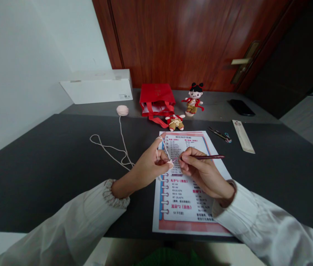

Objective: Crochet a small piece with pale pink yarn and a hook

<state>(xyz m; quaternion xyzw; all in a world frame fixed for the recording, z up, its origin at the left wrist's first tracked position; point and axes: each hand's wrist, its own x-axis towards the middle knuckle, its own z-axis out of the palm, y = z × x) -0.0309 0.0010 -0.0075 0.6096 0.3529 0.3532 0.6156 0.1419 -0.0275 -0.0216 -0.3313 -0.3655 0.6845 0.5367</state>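
My left hand (148, 166) pinches a small piece of pale pink crochet (170, 164), with yarn looped over its raised index finger. Between the fingers of my right hand (200, 170) is a dark red crochet hook (210, 157), its tip end pointing left at the crochet piece. Both hands are above a printed pattern sheet (181, 225). From the left hand the pale yarn (121, 136) trails over the dark table to a pink yarn ball (122, 110) at the back left.
On the dark table (48, 177) stand a white box (98, 88), a red gift bag (156, 94) and a doll (195, 98). A headless doll body (176, 122) lies before the bag. Scissors (220, 135), a pale packet (243, 136) and a black phone (241, 107) lie right.
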